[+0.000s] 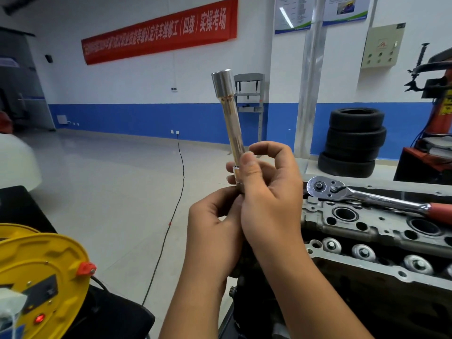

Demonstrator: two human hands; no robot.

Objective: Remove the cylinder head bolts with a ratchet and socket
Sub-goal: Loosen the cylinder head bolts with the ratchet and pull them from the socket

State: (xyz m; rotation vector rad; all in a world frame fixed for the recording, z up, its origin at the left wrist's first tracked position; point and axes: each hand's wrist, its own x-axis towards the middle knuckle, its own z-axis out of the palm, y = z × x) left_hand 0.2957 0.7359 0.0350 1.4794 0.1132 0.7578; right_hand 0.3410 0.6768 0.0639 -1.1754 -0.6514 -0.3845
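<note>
A workshop room with a grey tiled floor (110, 182) and white walls banded in blue. A red banner (160, 33) with Chinese lettering hangs on the far wall. Four black tyres (354, 141) are stacked at right. A yellow cable reel (46, 275) sits at lower left; a black cable (179, 167) crosses the floor.

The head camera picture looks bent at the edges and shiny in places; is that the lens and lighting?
Head view: wide-angle lens bows the grey pillar and red wall banner; the long chrome extension bar and chrome ratchet catch bright glare; both hands look sharp, the yellow cable reel slightly soft.
</note>
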